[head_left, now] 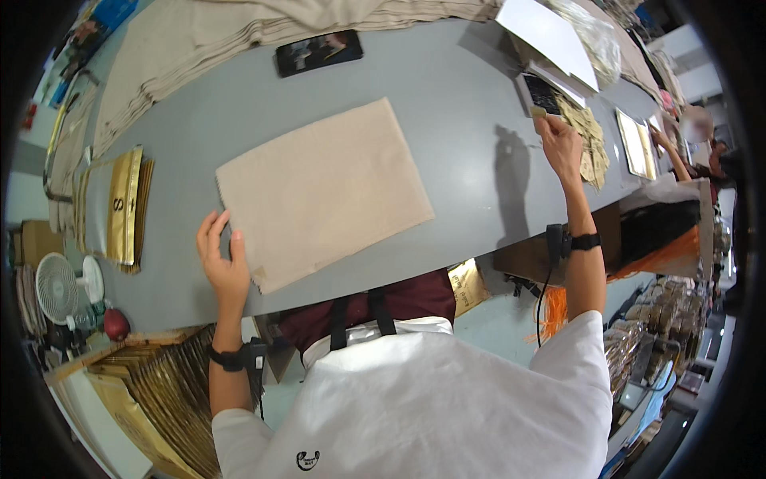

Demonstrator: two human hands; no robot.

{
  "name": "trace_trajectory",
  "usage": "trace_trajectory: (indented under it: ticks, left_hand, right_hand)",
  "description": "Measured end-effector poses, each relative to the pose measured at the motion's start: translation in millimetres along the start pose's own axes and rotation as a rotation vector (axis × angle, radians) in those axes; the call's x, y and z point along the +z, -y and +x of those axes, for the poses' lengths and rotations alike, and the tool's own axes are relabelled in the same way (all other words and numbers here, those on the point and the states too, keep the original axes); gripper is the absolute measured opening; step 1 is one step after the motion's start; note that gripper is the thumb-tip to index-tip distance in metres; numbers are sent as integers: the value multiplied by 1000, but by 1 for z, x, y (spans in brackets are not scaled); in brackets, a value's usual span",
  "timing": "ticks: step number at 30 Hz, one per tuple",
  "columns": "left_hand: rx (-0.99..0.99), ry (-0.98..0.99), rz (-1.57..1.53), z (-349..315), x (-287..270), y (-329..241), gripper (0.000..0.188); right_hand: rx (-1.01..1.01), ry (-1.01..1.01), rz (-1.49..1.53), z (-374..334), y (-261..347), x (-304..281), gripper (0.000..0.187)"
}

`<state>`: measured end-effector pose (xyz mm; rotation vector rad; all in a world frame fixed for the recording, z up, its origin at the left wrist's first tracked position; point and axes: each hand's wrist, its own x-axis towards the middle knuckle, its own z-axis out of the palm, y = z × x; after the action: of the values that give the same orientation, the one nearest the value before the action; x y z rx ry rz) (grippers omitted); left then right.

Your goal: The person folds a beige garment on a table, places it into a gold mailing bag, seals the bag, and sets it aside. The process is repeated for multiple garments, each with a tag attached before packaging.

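A grey table [467,136] spans the view, its near edge in front of the person. Along its far side lie layers of beige fabric [239,28], stacked in long overlapping folds. At the middle of the table, a flat beige cloth rectangle [327,191] lies at a slant, its left edge finely jagged. A white box [550,40] stands at the far right, and a stack of gold packets [124,207] lies near the table's left end. A black smartphone [319,53] lies just short of the layered fabric. The left hand [223,259] is open, fingers loosely spread at the cloth's left edge, thumb over its border. The right hand [562,148] is closed in a fingertip pinch beside a heap of tan labels [592,144], gripping one small tan label [539,113] well apart from the cloth.
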<state>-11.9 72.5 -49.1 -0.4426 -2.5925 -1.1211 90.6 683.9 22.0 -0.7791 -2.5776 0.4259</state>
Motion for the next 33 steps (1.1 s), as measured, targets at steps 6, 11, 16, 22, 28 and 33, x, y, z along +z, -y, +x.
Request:
trace_trajectory:
  ticks: [6,11,16,22,28,33]
  left_hand:
    - [3,5,7,-1,-1,-5,34]
    - [-2,45,30,-3,-6,-10,37]
    - [15,-37,-30,-1,-4,-12,33]
    - [14,-92,-70,-10,-13,-13,24]
    - [-68,-10,-126,-32,-25,-5,21]
    - [-104,-17,-238,-35,-23,6,18]
  right_hand:
    - [-8,303,1156,-44,161,34,27]
    - [198,621,816,-98,228,79,31]
    - [-451,333,505,-132,237,77,21]
    - [-820,508,334,-156,260,81,13]
    - [-699,297,347,-141,232,79,11]
    - [-350,11,143,-46,134,76,11]
